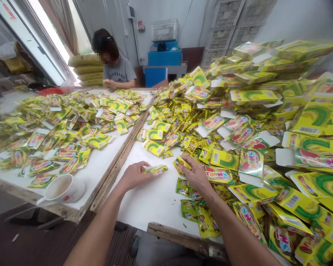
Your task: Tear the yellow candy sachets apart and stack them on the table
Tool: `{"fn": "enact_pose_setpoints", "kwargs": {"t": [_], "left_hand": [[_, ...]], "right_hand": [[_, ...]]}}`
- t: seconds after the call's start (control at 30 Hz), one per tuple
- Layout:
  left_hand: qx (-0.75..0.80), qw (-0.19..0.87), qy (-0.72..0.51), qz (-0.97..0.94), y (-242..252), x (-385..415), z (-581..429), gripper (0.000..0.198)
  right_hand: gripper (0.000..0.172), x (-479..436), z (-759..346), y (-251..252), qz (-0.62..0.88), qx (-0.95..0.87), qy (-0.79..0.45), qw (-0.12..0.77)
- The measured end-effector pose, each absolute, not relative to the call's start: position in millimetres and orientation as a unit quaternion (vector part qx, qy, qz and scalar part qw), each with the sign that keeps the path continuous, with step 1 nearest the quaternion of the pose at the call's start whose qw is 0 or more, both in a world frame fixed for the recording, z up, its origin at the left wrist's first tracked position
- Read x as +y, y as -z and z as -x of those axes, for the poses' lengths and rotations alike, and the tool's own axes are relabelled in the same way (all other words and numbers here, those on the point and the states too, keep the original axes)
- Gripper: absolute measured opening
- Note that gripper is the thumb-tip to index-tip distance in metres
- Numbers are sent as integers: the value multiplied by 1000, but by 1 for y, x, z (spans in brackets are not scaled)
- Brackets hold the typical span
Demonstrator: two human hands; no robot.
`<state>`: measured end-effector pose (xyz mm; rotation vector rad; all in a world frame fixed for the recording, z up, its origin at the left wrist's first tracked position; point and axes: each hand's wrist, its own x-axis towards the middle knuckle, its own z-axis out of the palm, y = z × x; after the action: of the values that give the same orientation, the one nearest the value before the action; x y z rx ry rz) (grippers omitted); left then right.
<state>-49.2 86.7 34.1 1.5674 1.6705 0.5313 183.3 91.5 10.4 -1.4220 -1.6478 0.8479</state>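
My left hand rests on the white table with its fingers curled round a small yellow-green sachet. My right hand pinches another yellow sachet just to the right of it. Below my right wrist lie several green sachets near the table's front edge. More loose yellow sachets are scattered beyond both hands.
A tall heap of flat yellow cartons fills the right side. A second white table on the left carries sachets and a white cup on a saucer. A seated person works at the far end. Blue bins stand behind.
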Motion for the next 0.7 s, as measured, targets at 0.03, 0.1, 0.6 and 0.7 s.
{"fn": "enact_pose_setpoints", "kwargs": {"t": [0.03,0.1,0.6,0.7], "left_hand": [[662,407,-184,-602,-39,82,52,46],[670,442,-119,-585,-50,77,56,45],[512,607,-386,-470,-38,97,34,54],[505,554,-352,-561,-22,97,21,52]], "right_hand": [[28,92,-183,-10,556,-655,-330,392],[27,91,-182,-9,543,-677,-321,379],[36,76,-161,0,515,-762,-323,224],[36,75,-161,0,517,-752,-321,252]]}}
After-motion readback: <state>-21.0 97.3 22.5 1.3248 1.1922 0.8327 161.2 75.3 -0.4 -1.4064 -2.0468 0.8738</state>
